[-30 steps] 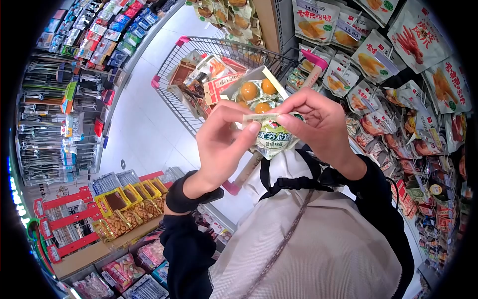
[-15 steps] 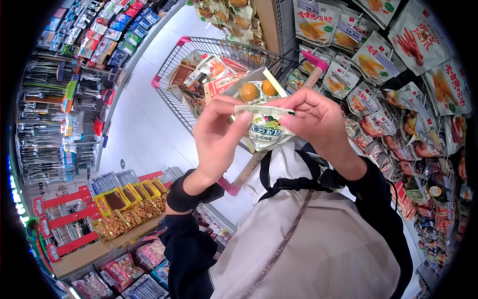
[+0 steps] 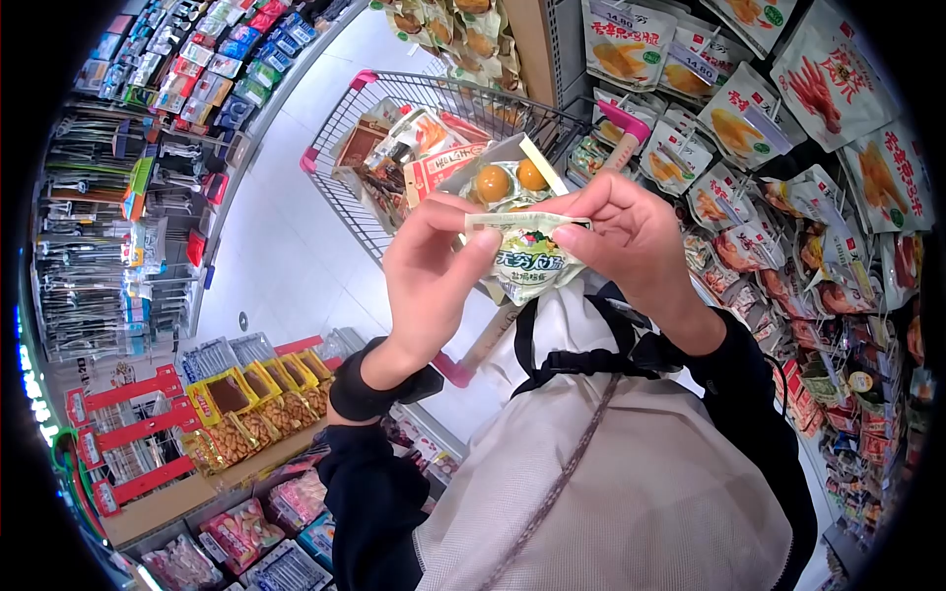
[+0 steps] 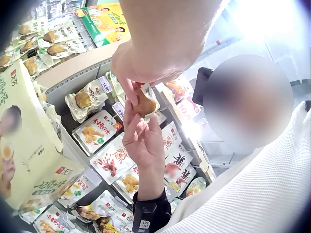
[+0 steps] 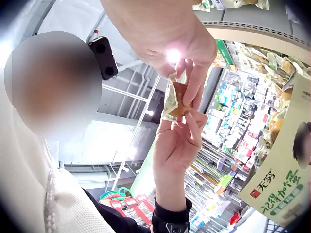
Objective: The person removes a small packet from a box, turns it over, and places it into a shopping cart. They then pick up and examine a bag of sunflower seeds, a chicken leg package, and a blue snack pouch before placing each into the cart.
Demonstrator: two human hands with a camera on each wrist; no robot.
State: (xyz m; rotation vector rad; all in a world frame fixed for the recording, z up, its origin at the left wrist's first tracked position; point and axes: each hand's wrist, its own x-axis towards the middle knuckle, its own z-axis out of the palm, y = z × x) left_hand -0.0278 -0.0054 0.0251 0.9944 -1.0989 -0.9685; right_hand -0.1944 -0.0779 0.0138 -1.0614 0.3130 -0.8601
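A small pale-green foil snack packet (image 3: 532, 261) with Chinese lettering hangs between the two hands, its printed front turned up to the head camera. My left hand (image 3: 434, 271) pinches the top edge near its left corner, thumb in front. At the opposite corner, my right hand (image 3: 636, 251) pinches the same edge between thumb and fingers. From both wrist views the packet's back looks see-through, with something brown and rounded (image 4: 146, 104) inside. Just beyond the hands, a pale-yellow open box (image 3: 544, 163) holds more packets with round brown eggs (image 3: 493, 181) showing.
A shopping cart (image 3: 330, 182) with pink corners stands ahead, loaded with packaged food and a red-and-white box (image 3: 434, 169). Hanging snack bags (image 3: 744, 116) line the right shelf. Yellow-wrapped trays (image 3: 258, 394) sit at lower left, and a rack of small goods (image 3: 128, 227) runs along the left.
The packet's top edge has spread wider, and its front faces the head camera more fully. My left hand has shifted slightly left; over the last half second the packet dips slightly.
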